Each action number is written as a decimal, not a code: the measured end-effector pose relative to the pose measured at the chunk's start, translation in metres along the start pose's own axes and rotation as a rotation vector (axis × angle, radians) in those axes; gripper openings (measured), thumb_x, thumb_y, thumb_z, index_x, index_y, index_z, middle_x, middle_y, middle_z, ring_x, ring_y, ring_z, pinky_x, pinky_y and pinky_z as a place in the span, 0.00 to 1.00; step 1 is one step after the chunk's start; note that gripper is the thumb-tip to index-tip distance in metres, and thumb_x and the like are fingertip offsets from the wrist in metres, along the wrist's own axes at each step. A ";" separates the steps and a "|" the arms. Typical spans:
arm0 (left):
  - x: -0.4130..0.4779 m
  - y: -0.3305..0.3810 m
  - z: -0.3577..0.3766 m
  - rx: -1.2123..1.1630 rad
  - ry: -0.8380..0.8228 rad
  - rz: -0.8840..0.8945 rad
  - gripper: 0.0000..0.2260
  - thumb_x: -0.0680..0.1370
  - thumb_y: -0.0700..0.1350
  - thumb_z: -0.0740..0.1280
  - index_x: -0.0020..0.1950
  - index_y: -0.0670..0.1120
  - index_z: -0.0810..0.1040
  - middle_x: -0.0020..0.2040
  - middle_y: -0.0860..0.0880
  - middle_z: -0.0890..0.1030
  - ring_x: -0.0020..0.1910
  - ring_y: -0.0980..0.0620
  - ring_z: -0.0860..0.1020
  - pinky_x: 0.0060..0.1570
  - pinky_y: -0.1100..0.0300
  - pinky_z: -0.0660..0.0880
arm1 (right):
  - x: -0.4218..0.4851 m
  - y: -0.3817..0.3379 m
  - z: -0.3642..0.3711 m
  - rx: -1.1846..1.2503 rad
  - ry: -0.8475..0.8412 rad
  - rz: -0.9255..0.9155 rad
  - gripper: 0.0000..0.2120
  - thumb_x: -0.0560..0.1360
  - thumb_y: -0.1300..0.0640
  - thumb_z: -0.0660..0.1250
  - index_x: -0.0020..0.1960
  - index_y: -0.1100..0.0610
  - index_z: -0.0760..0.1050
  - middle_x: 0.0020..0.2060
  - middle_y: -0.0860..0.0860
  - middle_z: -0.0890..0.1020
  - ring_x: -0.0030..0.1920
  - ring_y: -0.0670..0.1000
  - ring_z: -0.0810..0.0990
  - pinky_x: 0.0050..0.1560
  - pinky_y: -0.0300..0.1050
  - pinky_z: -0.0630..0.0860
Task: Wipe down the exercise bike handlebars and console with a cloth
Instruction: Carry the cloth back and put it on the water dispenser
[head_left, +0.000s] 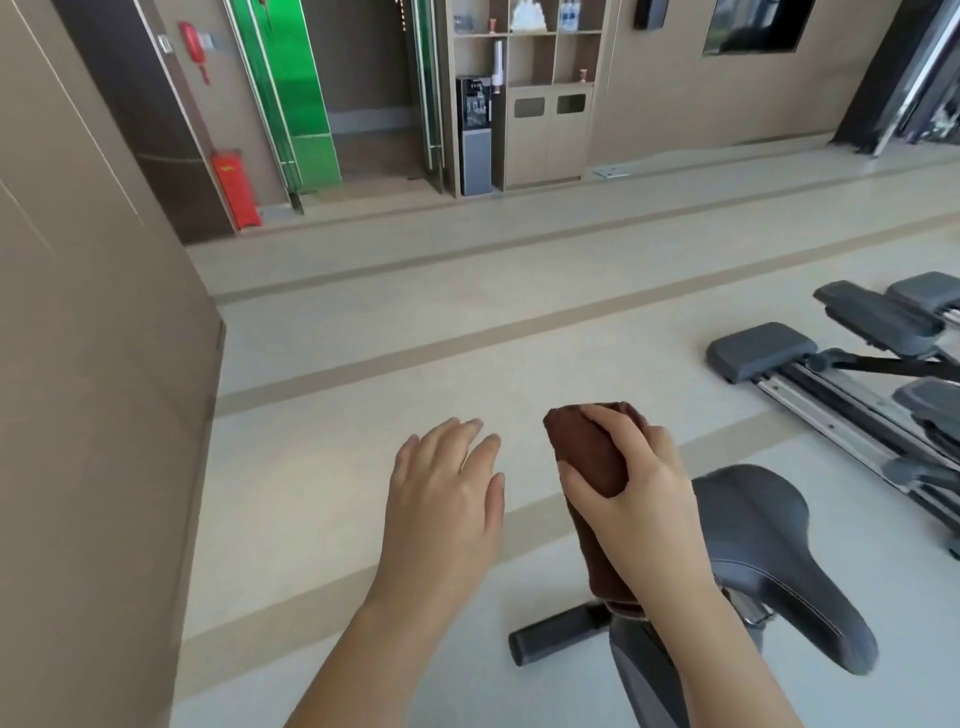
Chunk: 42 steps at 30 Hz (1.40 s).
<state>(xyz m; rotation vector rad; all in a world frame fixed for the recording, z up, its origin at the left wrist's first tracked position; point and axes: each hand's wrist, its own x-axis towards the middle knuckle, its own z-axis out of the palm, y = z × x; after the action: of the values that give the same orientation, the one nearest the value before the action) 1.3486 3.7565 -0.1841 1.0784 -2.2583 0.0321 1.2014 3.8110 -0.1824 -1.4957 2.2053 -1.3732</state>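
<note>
My right hand (636, 483) grips a folded dark brown cloth (584, 447), held in the air above the exercise bike. The cloth's lower end hangs down under my wrist. My left hand (447, 488) floats beside it to the left, palm down, fingers apart, holding nothing. Below my right arm is the bike's grey saddle (769, 551), with a black floor stabiliser bar (561, 631) and part of the grey frame (644, 670) under it. The handlebars and console are out of view.
A brown wall panel (93, 415) stands close on the left. Another grey exercise machine with rails and pedals (852, 374) lies on the floor at the right. Shelving, a water dispenser (475, 135) and a red extinguisher box (236, 187) line the far wall.
</note>
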 end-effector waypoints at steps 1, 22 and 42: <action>0.013 -0.006 0.011 -0.009 -0.001 -0.007 0.12 0.68 0.36 0.73 0.50 0.39 0.80 0.51 0.41 0.82 0.53 0.40 0.79 0.54 0.43 0.74 | 0.015 0.005 0.006 0.001 -0.004 0.012 0.21 0.69 0.54 0.70 0.59 0.41 0.72 0.50 0.47 0.71 0.41 0.48 0.71 0.44 0.38 0.66; 0.409 -0.246 0.190 -0.070 0.044 0.007 0.11 0.70 0.37 0.70 0.52 0.39 0.79 0.53 0.41 0.80 0.56 0.40 0.77 0.57 0.45 0.70 | 0.456 0.017 0.220 -0.051 0.020 0.028 0.20 0.69 0.53 0.69 0.59 0.39 0.71 0.51 0.49 0.72 0.41 0.47 0.73 0.36 0.31 0.64; 0.839 -0.312 0.457 -0.128 0.026 0.175 0.12 0.70 0.37 0.71 0.52 0.39 0.79 0.53 0.41 0.81 0.55 0.41 0.78 0.55 0.44 0.71 | 0.922 0.171 0.298 -0.107 0.085 -0.003 0.20 0.69 0.52 0.69 0.59 0.40 0.71 0.53 0.49 0.73 0.42 0.49 0.73 0.38 0.38 0.67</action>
<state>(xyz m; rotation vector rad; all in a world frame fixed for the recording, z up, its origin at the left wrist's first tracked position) 0.9358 2.8404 -0.1647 0.8079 -2.2920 -0.0253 0.7990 2.9133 -0.1573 -1.5014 2.3641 -1.3634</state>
